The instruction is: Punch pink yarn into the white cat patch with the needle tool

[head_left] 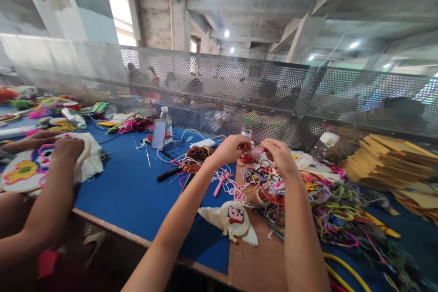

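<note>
My left hand [234, 148] is raised over the table with its fingers pinched together. Close by on its right, my right hand [278, 153] is pinched too, at about the same height. Whatever lies between the fingertips is too thin or small to make out. Below them on the table is a small embroidery hoop [224, 219] with white cloth and a pink, red and black stitched figure [236, 214]. A pink pen-like tool [219, 185] lies among loose yarn. A tangled heap of coloured yarn [328, 205] spreads under and beside my right arm.
At left, a co-worker's hands [68, 148] rest on a larger embroidery piece [15, 178]. A plastic bottle [166, 124], brown yarn [195, 157] and a black-handled tool [169, 174] are on the blue table. Stacked yellow envelopes [386, 162] stand at right, before a perforated metal screen [222, 82].
</note>
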Demonstrator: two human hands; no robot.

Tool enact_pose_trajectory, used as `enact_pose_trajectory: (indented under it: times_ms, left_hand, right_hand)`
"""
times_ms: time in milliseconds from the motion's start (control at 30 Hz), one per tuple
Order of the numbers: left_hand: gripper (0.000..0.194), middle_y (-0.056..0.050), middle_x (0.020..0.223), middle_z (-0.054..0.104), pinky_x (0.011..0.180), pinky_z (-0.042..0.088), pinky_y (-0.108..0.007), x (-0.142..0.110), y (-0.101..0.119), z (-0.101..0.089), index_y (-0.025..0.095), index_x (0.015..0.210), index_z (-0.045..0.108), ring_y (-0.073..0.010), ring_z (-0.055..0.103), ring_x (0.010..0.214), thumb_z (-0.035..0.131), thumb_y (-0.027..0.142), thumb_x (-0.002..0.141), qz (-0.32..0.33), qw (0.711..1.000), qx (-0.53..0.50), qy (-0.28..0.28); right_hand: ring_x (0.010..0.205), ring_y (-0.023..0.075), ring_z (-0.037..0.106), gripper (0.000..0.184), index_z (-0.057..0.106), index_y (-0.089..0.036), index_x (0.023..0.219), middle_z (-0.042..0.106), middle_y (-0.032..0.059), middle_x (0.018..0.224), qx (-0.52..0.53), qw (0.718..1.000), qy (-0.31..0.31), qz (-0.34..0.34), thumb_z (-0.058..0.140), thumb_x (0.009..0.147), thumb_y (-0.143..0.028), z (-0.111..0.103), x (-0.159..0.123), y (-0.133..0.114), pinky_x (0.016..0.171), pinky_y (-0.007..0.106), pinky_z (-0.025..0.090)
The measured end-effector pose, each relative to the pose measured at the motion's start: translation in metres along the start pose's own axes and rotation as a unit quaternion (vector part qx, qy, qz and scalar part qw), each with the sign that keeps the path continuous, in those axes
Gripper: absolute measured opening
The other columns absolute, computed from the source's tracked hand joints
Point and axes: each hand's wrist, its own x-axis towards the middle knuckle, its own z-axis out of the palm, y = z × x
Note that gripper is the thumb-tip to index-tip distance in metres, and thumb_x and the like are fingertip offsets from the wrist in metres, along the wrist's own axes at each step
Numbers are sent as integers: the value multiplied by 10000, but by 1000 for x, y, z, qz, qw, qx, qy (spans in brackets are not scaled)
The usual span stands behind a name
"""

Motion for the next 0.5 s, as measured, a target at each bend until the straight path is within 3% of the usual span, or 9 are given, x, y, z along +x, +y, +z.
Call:
enact_pose_trajectory:
  times_ms: [133, 300, 433, 500]
  left_hand:
    - [186, -28, 720, 625, 661, 384, -254, 0, 1, 1, 162, 703, 644, -128, 525, 694, 476, 84, 727, -45, 997, 9, 65]
    - [188, -18, 710, 622, 631, 378, -234, -1, 2, 1, 155, 715, 643, -111, 517, 653, 478, 66, 706, -17, 1000, -10, 17]
    - [205, -22, 682, 604, 623, 363, -243, -1, 2, 3, 149, 677, 635, -118, 502, 651, 462, 39, 688, -40, 997, 36, 61]
    - [188, -20, 690, 592, 620, 366, -239, -1, 2, 4, 151, 686, 635, -116, 503, 656, 476, 53, 701, -32, 998, 24, 47]
  right_hand:
    - [374, 54, 205, 295, 426, -193, 484, 285, -79, 419, -24, 996, -82, 37, 562, 662, -384, 1, -1, -1, 374, 229, 130]
    - [368, 51, 219, 258, 430, -198, 513, 284, -87, 427, 32, 999, 12, 29, 559, 654, -371, -1, 0, -1, 377, 220, 139]
    - [358, 46, 193, 275, 432, -192, 483, 271, -91, 402, 4, 994, -78, 78, 584, 637, -362, -2, -1, -1, 374, 224, 112]
    - [358, 47, 202, 281, 443, -189, 482, 290, -88, 400, -13, 992, -82, 98, 603, 622, -372, -2, -1, -1, 372, 225, 110]
